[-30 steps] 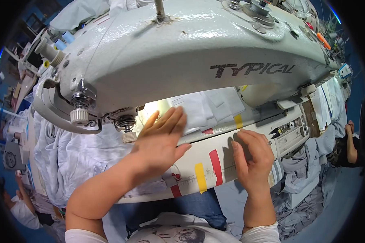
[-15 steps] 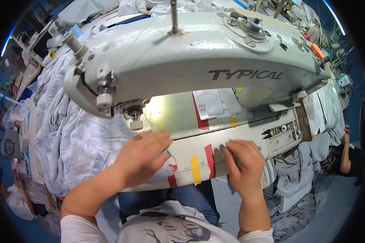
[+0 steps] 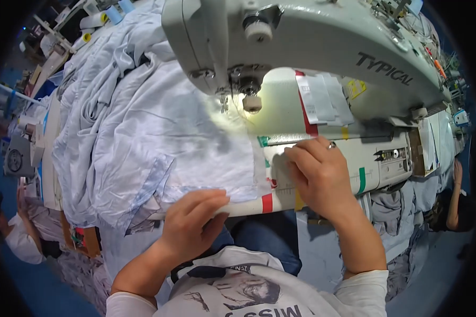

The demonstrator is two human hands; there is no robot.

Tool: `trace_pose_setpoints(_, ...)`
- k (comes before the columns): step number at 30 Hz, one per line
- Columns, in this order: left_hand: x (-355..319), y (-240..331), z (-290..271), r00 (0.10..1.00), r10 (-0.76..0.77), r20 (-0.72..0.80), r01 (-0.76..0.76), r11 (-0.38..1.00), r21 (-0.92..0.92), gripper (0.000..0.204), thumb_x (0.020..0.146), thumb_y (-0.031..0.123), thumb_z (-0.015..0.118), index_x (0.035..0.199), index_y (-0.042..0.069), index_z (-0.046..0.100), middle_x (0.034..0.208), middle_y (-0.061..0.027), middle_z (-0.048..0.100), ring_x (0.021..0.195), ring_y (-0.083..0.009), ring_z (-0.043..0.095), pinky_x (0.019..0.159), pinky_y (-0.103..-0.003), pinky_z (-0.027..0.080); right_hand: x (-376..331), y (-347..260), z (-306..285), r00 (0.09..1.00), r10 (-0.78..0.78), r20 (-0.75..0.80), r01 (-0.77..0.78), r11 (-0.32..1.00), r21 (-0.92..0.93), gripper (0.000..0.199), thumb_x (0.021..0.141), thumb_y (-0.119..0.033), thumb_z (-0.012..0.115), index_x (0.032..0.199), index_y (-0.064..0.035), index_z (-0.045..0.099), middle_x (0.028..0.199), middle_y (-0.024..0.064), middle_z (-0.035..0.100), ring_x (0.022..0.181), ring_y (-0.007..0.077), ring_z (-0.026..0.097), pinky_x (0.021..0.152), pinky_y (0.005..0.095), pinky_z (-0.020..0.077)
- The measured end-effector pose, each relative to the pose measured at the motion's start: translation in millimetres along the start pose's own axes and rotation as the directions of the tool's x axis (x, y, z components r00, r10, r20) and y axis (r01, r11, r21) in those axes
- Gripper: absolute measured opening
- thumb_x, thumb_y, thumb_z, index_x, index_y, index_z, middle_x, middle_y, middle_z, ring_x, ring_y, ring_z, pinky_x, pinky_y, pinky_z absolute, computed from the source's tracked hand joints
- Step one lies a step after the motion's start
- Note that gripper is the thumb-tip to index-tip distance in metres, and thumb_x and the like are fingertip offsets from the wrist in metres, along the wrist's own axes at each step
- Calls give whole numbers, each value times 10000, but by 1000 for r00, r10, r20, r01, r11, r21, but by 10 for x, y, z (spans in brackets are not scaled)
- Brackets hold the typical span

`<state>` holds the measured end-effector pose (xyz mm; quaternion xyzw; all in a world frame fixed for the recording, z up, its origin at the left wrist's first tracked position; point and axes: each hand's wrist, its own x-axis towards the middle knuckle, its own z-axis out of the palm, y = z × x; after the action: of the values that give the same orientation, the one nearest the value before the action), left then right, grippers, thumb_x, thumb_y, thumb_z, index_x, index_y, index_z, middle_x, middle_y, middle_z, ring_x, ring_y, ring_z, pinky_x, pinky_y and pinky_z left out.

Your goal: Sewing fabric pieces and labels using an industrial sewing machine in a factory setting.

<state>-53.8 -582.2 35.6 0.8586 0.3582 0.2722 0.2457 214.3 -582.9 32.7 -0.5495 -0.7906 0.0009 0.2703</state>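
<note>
A pale grey sewing machine (image 3: 312, 39) arches over a white table (image 3: 322, 158) marked with red, yellow and green tape. Its needle foot (image 3: 225, 100) hangs over a lit patch of pale blue fabric (image 3: 158, 137) that spreads across the left of the table. My left hand (image 3: 193, 224) rests flat on the near edge of that fabric at the table's front edge. My right hand (image 3: 317, 177), with a ring on one finger, lies palm down on the bare table just right of the cloth's edge, fingers pointing left. Neither hand grips anything.
More pale blue cloth is heaped at the far left (image 3: 100, 58) and hangs off the table's right side (image 3: 402, 211). White fabric pieces (image 3: 322, 98) lie under the machine arm. Another person's arm (image 3: 455, 195) shows at the right edge, another person (image 3: 16, 232) at the lower left.
The view has swung left, so the cloth pile now fills the left. My left hand moved down and left onto the fabric's near edge; my right hand slid left toward the cloth's edge.
</note>
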Motion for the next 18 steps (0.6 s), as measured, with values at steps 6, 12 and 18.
trace_pose_setpoints(6,241,-104,177,995,93,44,-93,996,-6,296,703,7,732,989,37,662,1022,-139,660,920,-323,636,776,-387,524,-349,-285,122,984,91,-156,-54,972,228,231,694,59,718,904,-20,666,861,122,645,736,296,622,637,361,497)
trace_pose_setpoints(12,419,-18,174,993,109,38,-108,994,-35,289,691,16,733,971,32,664,1000,-139,659,896,-317,635,749,-379,521,-291,82,94,963,144,-227,-137,990,47,228,696,59,702,907,-20,663,892,119,652,792,298,621,674,377,503)
trace_pose_setpoints(18,620,101,193,988,125,91,-115,988,-104,278,703,8,723,973,30,659,992,-150,662,877,-341,641,746,-386,526,180,570,24,999,45,-28,-52,941,-335,144,691,6,642,833,-15,631,887,110,615,891,289,600,804,404,479)
